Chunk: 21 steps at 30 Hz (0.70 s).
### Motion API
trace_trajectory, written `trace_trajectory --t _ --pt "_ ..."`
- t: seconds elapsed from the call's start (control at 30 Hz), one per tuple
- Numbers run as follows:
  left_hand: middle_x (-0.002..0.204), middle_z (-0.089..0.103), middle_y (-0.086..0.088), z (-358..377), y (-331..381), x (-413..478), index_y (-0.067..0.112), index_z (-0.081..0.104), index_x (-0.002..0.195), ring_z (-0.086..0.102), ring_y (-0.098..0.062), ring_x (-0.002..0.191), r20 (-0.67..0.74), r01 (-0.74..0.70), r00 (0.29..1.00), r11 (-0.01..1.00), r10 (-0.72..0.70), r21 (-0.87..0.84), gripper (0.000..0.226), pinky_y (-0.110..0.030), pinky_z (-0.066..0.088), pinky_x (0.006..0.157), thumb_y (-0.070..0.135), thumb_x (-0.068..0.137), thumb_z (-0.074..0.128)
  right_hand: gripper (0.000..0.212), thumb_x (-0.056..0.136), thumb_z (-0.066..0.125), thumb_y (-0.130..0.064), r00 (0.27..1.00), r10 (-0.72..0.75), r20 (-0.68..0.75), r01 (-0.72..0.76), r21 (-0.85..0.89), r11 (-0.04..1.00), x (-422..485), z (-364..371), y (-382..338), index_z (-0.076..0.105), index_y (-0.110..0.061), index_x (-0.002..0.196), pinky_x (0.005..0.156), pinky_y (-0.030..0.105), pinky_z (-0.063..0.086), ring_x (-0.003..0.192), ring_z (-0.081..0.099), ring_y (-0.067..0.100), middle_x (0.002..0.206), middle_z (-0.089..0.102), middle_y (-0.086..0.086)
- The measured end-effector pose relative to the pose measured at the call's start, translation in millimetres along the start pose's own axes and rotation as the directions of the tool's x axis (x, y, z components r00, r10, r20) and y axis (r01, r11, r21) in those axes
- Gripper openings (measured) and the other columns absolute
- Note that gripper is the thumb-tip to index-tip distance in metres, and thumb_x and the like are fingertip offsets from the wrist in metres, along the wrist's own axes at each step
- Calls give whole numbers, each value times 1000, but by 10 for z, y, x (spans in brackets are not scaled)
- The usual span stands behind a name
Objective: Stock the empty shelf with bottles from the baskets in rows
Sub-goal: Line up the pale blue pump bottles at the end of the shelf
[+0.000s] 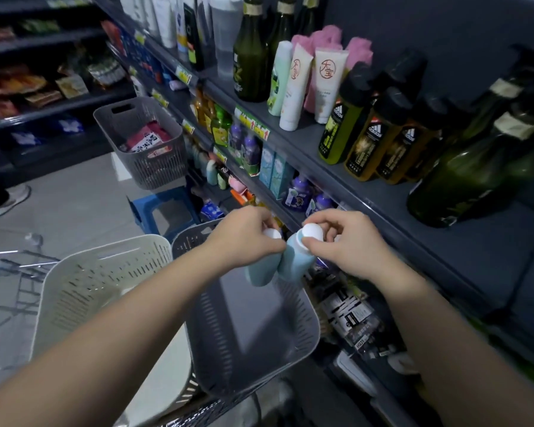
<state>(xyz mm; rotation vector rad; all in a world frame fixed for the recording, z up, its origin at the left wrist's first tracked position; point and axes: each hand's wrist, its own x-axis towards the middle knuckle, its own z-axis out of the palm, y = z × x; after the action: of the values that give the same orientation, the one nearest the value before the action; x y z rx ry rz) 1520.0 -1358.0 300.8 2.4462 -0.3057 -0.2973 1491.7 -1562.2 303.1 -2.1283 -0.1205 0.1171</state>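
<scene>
Two pale blue bottles held by their white caps above a grey basket.

Both forearms reach forward and meet near the middle of the view. The left hand (247,234) curls its fingers over the white cap of the left bottle (261,269), its grip clenched on the top so the bottle hangs below. The right hand (349,241) pinches the cap of the right bottle (293,260) between thumb and fingers, grasping it the same way. The bottles are light blue with rounded white caps, tilted slightly, their bodies touching or nearly so; motion blur makes that hard to judge. They hang over the grey basket (309,322), beside a white basket (53,291). To the right, the dark shelf (475,241) carries green glass bottles, tubes and black-capped bottles, with bare space at its near end.
</scene>
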Motion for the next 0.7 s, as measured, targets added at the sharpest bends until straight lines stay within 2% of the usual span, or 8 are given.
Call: trace_trajectory --t 0.1,0.27,0.47,0.6,0.7 --pt "68 58 9 -55 204 63 24 65 79 54 -8 64 -35 -40 999 999 40 2 13 -26 40 56 32 70 71 24 71 78 -12 993 18 -113 -15 30 999 -46 -144 -29 75 -27 89 60 27 43 58 44 8 68 56 -7" --pt "74 65 5 -3 576 89 23 67 78 61 -15 74 -8 -92 996 996 91 -4 16 -33 51 65 35 69 70 27 72 76 -12 978 31 -206 -35 -18 999 -301 -446 -35 75 -30 93 56 22 41 54 44 4 65 55 -10" --pt "67 64 5 -11 1095 149 22 67 73 60 -15 65 -29 -160 987 985 158 -66 13 -29 47 59 34 70 71 17 72 76 -19 943 70 -325 -106 -94 990 -667 -824 -34 70 -29 84 57 18 39 56 49 1 67 58 -10" --pt "68 67 3 129 1591 114 20 69 71 63 -16 67 18 -244 969 966 247 -81 12 -32 50 60 31 69 72 13 72 77 -24 889 101 -447 -160 -96 982 -1036 -1153 43 69 -30 79 56 20 39 55 49 1 63 57 -11" --pt "66 67 4 343 2016 25 20 69 69 64 -16 68 46 -321 944 941 327 -103 18 -35 52 60 37 65 73 11 73 78 -25 830 112 -547 -192 -91 977 -1391 -1449 75 68 -28 78 55 19 40 53 49 0 63 59 -9"
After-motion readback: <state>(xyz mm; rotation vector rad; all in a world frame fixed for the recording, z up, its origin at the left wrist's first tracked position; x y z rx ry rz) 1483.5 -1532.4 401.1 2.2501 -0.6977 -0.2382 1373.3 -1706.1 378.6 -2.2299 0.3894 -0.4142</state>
